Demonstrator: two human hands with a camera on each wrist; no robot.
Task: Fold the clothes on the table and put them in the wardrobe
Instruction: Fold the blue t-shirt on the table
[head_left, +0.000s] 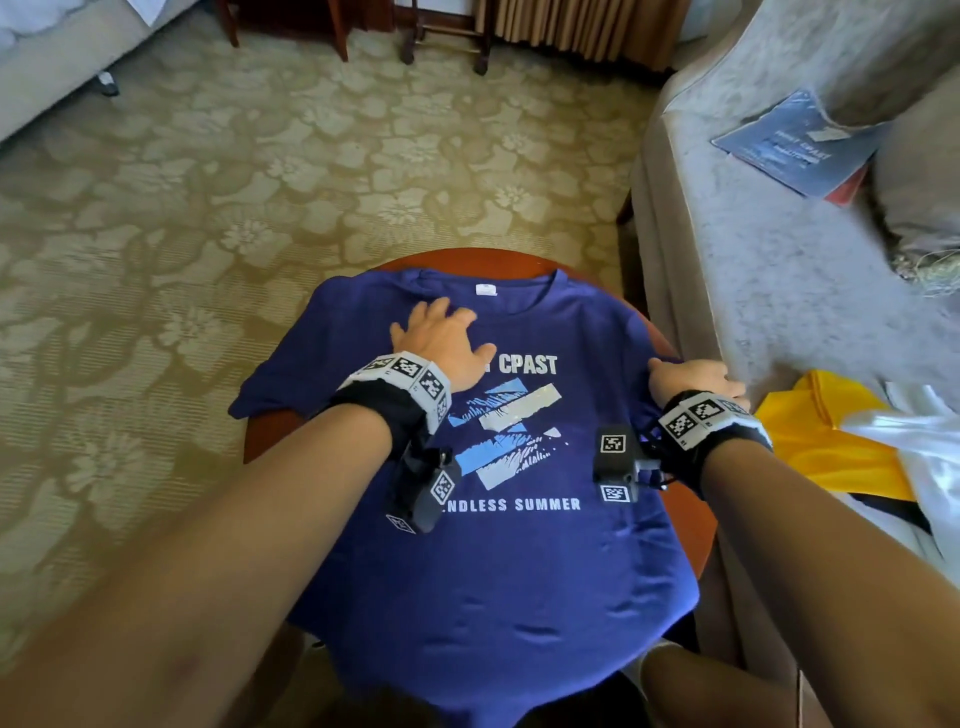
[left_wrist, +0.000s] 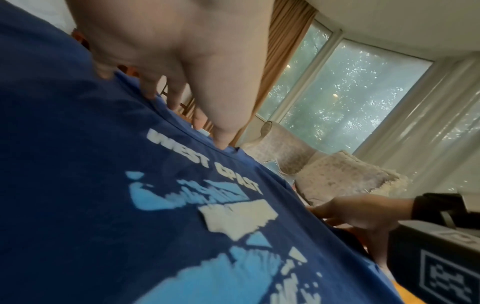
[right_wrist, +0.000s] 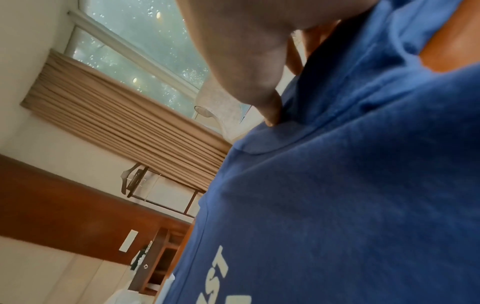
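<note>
A dark blue T-shirt (head_left: 519, 571) with a "WEST CPAST / ENDLESS SUMMER" print lies face up on a round wooden table (head_left: 688, 514), collar away from me. My left hand (head_left: 441, 338) lies flat on the chest just below the collar, fingers spread and pressing the cloth (left_wrist: 78, 185). At the shirt's right edge, my right hand (head_left: 696, 382) holds the right sleeve. In the right wrist view the thumb (right_wrist: 270, 111) presses a fold of the blue fabric (right_wrist: 337, 205), with the other fingers behind it. The hem hangs over the near edge.
A grey-covered sofa (head_left: 769, 270) stands tight against the table's right side. On it lie a folded blue shirt (head_left: 795, 145), a yellow garment (head_left: 826, 441) and a white one (head_left: 914, 447). Patterned carpet (head_left: 260, 182) lies to the left and beyond. Chair legs (head_left: 447, 47) stand at the far side.
</note>
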